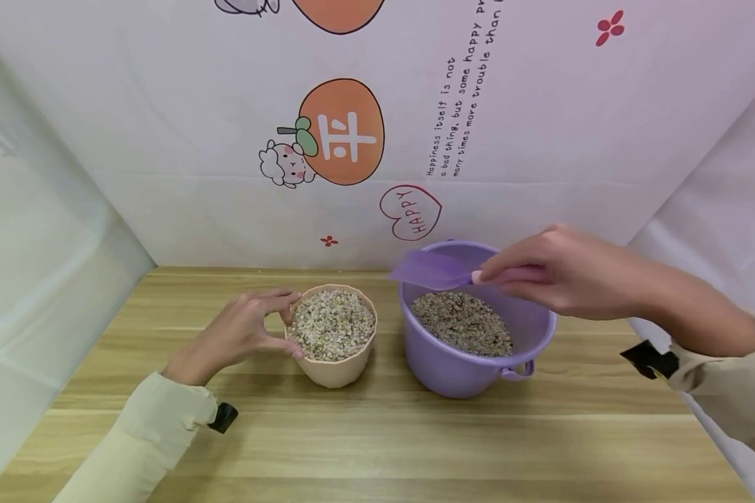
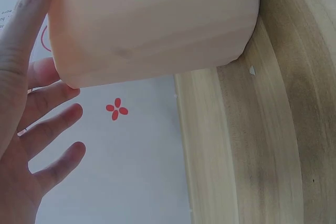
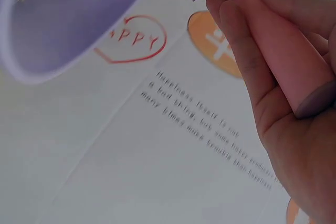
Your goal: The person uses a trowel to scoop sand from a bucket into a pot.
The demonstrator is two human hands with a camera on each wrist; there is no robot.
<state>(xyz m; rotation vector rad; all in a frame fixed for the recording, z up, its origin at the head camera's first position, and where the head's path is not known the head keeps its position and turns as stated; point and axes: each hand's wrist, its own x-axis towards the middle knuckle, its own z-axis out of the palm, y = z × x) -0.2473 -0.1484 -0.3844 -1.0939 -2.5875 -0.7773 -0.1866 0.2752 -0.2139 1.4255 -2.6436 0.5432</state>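
Observation:
My right hand [image 1: 572, 272] grips the pink handle [image 3: 286, 51] of a small shovel with a translucent purple blade [image 1: 430, 270]. The blade is above the back left rim of a purple bucket [image 1: 443, 370], which holds greyish-brown gravel mix [image 1: 462, 323]. To the left stands a peach-coloured flowerpot [image 1: 333, 374], filled close to its rim with paler granules [image 1: 332, 325]. My left hand [image 1: 245, 328] holds the flowerpot's left side, its thumb and fingers spread around the rim. In the left wrist view several fingertips [image 2: 73, 153] extend past the flowerpot's wall.
Both containers stand on a wood-grain table [image 1: 365, 447]. Behind them rises a white printed cloth [image 1: 516, 140] with orange fruit drawings and lettering. White cloth sides [image 1: 44, 195] close in the left and right. A lug handle [image 1: 519, 370] sticks out from the bucket's front.

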